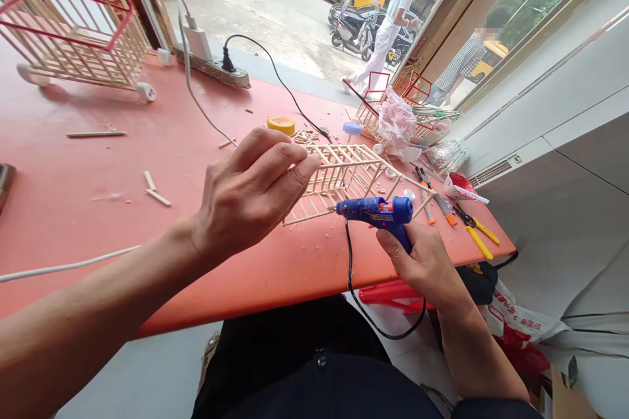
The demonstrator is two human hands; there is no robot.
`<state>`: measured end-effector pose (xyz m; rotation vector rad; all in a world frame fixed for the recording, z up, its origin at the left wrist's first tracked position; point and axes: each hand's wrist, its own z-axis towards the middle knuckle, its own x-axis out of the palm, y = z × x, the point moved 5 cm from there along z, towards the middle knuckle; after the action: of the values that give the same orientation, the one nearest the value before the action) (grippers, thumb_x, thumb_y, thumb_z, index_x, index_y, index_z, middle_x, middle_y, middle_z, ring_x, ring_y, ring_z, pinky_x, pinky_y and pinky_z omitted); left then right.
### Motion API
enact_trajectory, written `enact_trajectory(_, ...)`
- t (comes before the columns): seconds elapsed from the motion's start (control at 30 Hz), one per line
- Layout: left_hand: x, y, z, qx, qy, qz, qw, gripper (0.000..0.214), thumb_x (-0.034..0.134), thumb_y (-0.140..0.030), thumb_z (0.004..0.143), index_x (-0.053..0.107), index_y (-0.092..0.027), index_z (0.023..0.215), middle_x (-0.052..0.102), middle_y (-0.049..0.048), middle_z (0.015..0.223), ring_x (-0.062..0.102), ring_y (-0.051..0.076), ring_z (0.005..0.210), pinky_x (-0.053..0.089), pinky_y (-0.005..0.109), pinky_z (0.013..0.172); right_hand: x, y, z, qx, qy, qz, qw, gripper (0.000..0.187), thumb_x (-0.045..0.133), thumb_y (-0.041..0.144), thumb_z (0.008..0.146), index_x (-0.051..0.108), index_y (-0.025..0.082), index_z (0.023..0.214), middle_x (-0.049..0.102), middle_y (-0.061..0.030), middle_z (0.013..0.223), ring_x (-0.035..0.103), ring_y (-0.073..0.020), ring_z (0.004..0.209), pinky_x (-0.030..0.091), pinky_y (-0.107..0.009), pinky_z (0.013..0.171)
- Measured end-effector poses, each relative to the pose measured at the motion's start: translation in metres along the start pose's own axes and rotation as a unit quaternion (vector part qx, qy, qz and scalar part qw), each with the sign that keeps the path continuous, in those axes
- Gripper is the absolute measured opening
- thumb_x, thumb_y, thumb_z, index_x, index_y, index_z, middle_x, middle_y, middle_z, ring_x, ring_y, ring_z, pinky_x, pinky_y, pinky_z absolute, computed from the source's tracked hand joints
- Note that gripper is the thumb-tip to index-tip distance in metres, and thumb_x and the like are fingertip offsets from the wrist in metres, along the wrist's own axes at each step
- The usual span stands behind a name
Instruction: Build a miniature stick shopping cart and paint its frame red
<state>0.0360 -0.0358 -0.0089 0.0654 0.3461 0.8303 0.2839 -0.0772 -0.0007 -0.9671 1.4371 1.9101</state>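
Observation:
My left hand is closed on the left end of a small wooden stick frame, holding it just above the red table. My right hand grips a blue hot glue gun by its handle. The gun's nozzle points left and touches the frame's lower near edge. A black cord runs down from the gun over the table's front edge.
A finished stick cart with red trim stands at the back left. A power strip, a yellow lid, loose sticks, pliers and cutters and more stick frames lie about. Two people stand outside the window.

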Motion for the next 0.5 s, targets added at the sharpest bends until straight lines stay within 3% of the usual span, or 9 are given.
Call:
enact_trajectory(0.13, 0.001, 0.000, -0.001, -0.001, 0.005, 0.001, 1.000, 0.027, 0.072, -0.008, 0.100, 0.068, -0.022, 0.123, 0.080, 0.0038, 0.099, 0.075, 0.023, 0.089, 0.061, 0.035, 0.068, 0.001, 0.000, 0.004, 0.010, 0.001, 0.000, 1.000, 0.045, 0.062, 0.050, 0.101, 0.049, 0.025, 0.066, 0.044, 0.0050, 0.055, 0.040, -0.0115, 0.051, 0.032, -0.030, 0.053)
enact_trajectory(0.3, 0.004, 0.002, -0.006, -0.017, 0.000, -0.013, 1.000, 0.031, 0.070, -0.009, 0.100, 0.066, -0.023, 0.127, 0.078, 0.0018, 0.101, 0.074, 0.021, 0.094, 0.058, 0.033, 0.069, -0.005, 0.005, 0.008, 0.011, 0.006, -0.007, 1.000, 0.048, 0.062, 0.051, 0.101, 0.046, 0.026, 0.064, 0.041, 0.0061, 0.054, 0.038, -0.0112, 0.049, 0.031, -0.030, 0.053)
enact_trajectory(0.5, 0.005, 0.003, -0.009, -0.032, -0.001, -0.029, 0.999, 0.035, 0.070, -0.008, 0.099, 0.066, -0.025, 0.129, 0.076, 0.0015, 0.104, 0.073, 0.020, 0.094, 0.057, 0.032, 0.073, -0.012, 0.007, 0.009, 0.005, 0.011, -0.039, 0.999, 0.041, 0.061, 0.049, 0.103, 0.059, 0.023, 0.071, 0.047, 0.0041, 0.059, 0.042, -0.0131, 0.056, 0.031, -0.030, 0.056)
